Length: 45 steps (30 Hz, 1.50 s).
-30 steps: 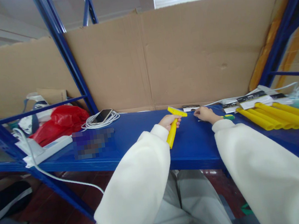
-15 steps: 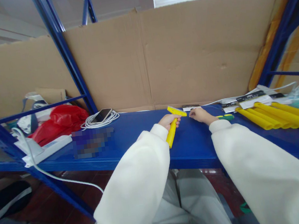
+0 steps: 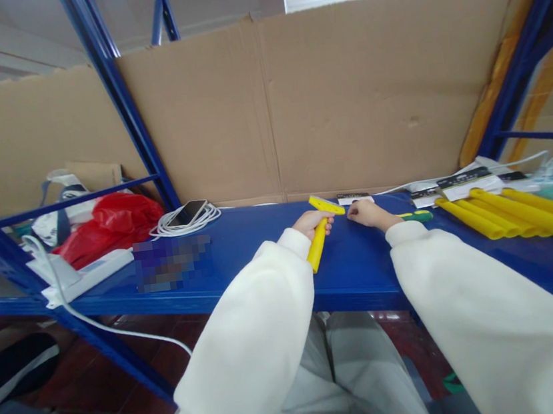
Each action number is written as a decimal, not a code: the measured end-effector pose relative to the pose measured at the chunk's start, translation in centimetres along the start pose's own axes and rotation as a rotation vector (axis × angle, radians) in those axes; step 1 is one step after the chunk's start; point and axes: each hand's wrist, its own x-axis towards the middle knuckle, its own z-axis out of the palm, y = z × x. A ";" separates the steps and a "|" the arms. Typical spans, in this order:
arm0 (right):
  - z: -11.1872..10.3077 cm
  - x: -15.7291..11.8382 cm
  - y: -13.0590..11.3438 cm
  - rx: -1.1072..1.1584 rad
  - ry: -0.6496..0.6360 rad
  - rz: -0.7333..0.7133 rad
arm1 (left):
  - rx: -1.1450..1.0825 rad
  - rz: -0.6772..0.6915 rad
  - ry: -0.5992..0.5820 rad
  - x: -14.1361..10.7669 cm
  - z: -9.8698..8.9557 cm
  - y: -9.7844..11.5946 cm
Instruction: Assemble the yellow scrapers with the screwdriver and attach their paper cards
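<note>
My left hand (image 3: 315,224) is wrapped round the handle of a yellow T-shaped scraper (image 3: 317,250). The scraper's wide head points up and away from me, and its handle slants down toward the front edge of the blue shelf. Just right of the head is my right hand (image 3: 364,213), its fingers pinched together. Whatever they hold, if anything, is too small to make out. A green-and-yellow screwdriver handle (image 3: 421,216) lies beside my right wrist. Behind the right hand lies a small black-and-white packet (image 3: 355,198).
On the right are several yellow tube-like handles (image 3: 535,219) with black-and-white packets (image 3: 470,183) behind them. To the left lie a phone (image 3: 189,212) on a coiled white cable, a red bag (image 3: 112,224) and a white power strip (image 3: 96,276). Cardboard (image 3: 367,88) stands behind the shelf.
My right hand has shifted slightly left, closer to the scraper's head. The left hand and the scraper have stayed in place.
</note>
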 end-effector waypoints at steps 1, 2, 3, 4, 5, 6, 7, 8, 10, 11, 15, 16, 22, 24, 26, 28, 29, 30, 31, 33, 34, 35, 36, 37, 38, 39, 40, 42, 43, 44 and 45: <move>0.0 0.0 0.0 -0.003 -0.003 -0.004 | 0.002 -0.001 0.002 0.0 0.0 0.0; 0.0 0.0 0.0 -0.002 -0.006 -0.009 | 0.005 -0.001 0.003 0.0 0.0 0.0; 0.0 0.1 0.0 0.000 -0.009 -0.012 | 0.008 -0.001 0.002 -0.1 0.0 0.0; 0.0 0.1 0.0 0.003 -0.010 -0.014 | 0.010 0.000 -0.001 -0.1 0.0 0.1; 0.0 0.1 0.1 0.007 -0.012 -0.015 | 0.012 0.000 -0.003 -0.2 0.0 0.1; 0.0 0.2 0.1 0.012 -0.012 -0.016 | 0.013 0.000 -0.003 -0.2 0.0 0.1; -0.1 0.2 0.1 0.017 -0.014 -0.016 | 0.012 -0.001 -0.002 -0.2 0.0 0.0; -0.1 0.2 0.1 0.020 -0.016 -0.017 | 0.009 0.000 0.000 -0.2 0.0 0.0; -0.1 0.2 0.1 0.029 -0.018 -0.020 | -0.003 0.007 0.009 -0.2 0.0 -0.1; -0.1 0.1 0.1 0.036 -0.016 -0.019 | -0.008 0.010 0.011 -0.3 0.0 -0.1; -0.1 -0.1 -0.1 0.142 0.035 0.012 | 0.000 0.015 0.022 -0.5 0.1 0.0; -0.2 -0.1 -0.1 0.211 0.071 0.020 | 0.009 0.015 0.031 -0.5 0.1 0.1; -0.9 -0.2 -0.8 0.844 0.265 0.025 | 0.044 0.049 0.101 -0.5 0.2 0.2; -1.1 -0.3 -1.5 0.968 0.227 0.016 | 0.053 0.070 0.120 -0.4 0.2 0.1; -1.1 -0.5 -2.2 1.022 0.194 0.023 | 0.068 0.092 0.129 -0.4 0.2 0.0; -1.1 -0.6 -2.8 1.040 0.181 0.033 | 0.086 0.118 0.130 -0.4 0.2 -0.1; -1.1 -0.7 -3.0 1.044 0.180 0.037 | 0.095 0.132 0.128 -0.4 0.2 -0.2; -1.1 -0.7 -3.1 1.046 0.179 0.039 | 0.101 0.147 0.126 -0.3 0.2 -0.3; -1.1 -0.8 -3.1 1.048 0.179 0.039 | 0.108 0.162 0.124 -0.3 0.2 -0.3; -1.2 -0.8 -3.1 1.053 0.175 0.046 | 0.121 0.186 0.122 -0.2 0.1 -0.5; -1.3 -0.9 -3.1 1.056 0.171 0.052 | 0.129 0.195 0.124 -0.2 0.1 -0.5; -1.3 -0.9 -3.1 1.060 0.168 0.060 | 0.138 0.201 0.127 -0.2 0.1 -0.6; -1.4 -1.0 -3.1 1.063 0.166 0.068 | 0.148 0.206 0.132 -0.2 0.1 -0.6; -1.4 -1.0 -3.1 1.066 0.164 0.075 | 0.157 0.211 0.134 -0.2 0.1 -0.6; -1.4 -1.0 -3.1 1.070 0.162 0.080 | 0.164 0.215 0.135 -0.2 0.1 -0.6; -1.5 -1.0 -3.1 1.072 0.162 0.082 | 0.169 0.218 0.134 -0.3 0.1 -0.6; -1.4 -1.0 -3.2 1.073 0.161 0.084 | 0.173 0.219 0.131 -0.3 0.1 -0.5; -1.4 -1.0 -3.1 1.069 0.162 0.081 | 0.172 0.216 0.130 -0.3 0.2 -0.5; -1.4 -1.0 -3.1 1.067 0.160 0.076 | 0.167 0.216 0.132 -0.3 0.2 -0.5; -1.3 -1.0 -3.1 1.066 0.159 0.070 | 0.162 0.216 0.136 -0.3 0.2 -0.5; -1.3 -1.1 -3.1 1.067 0.158 0.062 | 0.158 0.217 0.139 -0.2 0.2 -0.5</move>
